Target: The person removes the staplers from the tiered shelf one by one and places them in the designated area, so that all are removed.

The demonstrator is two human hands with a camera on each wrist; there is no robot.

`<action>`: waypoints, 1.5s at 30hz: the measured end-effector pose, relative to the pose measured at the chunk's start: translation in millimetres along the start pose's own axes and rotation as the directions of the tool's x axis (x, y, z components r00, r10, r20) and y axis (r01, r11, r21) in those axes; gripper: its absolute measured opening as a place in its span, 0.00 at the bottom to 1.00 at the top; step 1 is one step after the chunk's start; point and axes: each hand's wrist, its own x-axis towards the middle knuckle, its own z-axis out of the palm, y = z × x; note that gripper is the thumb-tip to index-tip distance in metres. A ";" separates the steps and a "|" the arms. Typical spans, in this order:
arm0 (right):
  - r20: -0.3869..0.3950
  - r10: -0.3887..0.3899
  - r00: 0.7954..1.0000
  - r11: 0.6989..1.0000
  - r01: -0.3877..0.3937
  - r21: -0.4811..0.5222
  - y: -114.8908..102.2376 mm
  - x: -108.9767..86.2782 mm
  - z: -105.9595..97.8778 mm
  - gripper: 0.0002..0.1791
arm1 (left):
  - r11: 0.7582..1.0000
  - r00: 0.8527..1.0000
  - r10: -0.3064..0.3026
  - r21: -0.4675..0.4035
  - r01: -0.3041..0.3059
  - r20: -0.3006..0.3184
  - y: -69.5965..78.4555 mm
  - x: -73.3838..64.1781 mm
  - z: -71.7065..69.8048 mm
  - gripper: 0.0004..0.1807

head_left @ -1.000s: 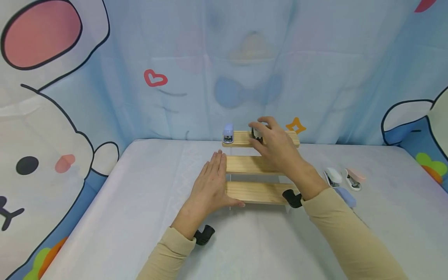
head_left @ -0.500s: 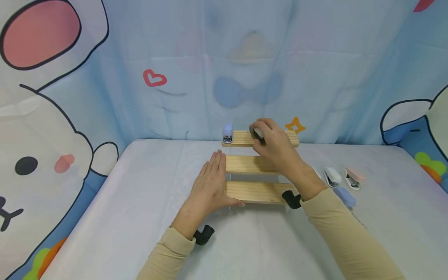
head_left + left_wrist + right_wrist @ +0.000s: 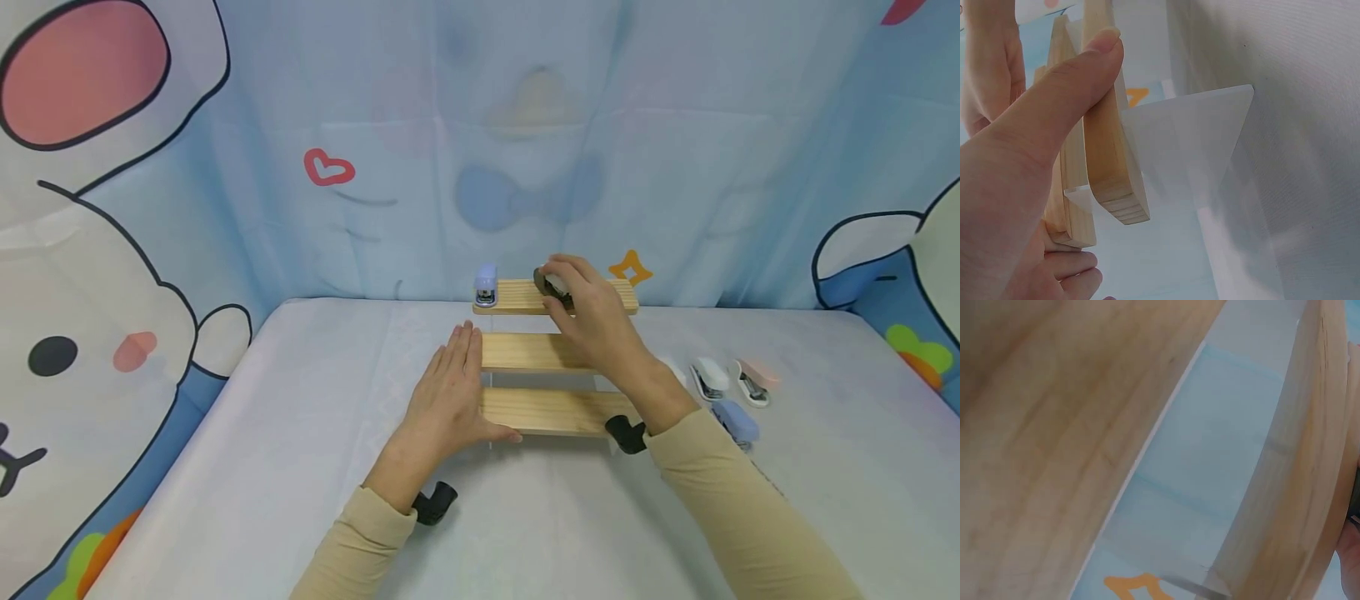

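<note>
Head view showed the right grip (image 3: 596, 315) clamped on a dark object (image 3: 552, 289), while to its left the straight-fingered left grip (image 3: 450, 390) braced the wooden rack (image 3: 534, 353), apparently for steadiness.

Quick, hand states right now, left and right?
Left hand: open, fingers straight, against the rack's left side.
Right hand: closed, holding a dark item, likely a stapler, at the top plank.

A rack (image 3: 551, 411) stands before the tabletop's (image 3: 337, 400) back edge, a stapler (image 3: 486, 287) on its top board's (image 3: 517, 298) left end, more staplers (image 3: 737, 419) rightward
</note>
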 end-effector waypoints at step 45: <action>-0.030 -0.071 0.997 0.997 0.071 -0.005 9.5 -20.1 -34.7 0.23 | 1.000 1.000 -0.011 -0.017 0.011 0.012 -0.1 0.2 1.7 0.80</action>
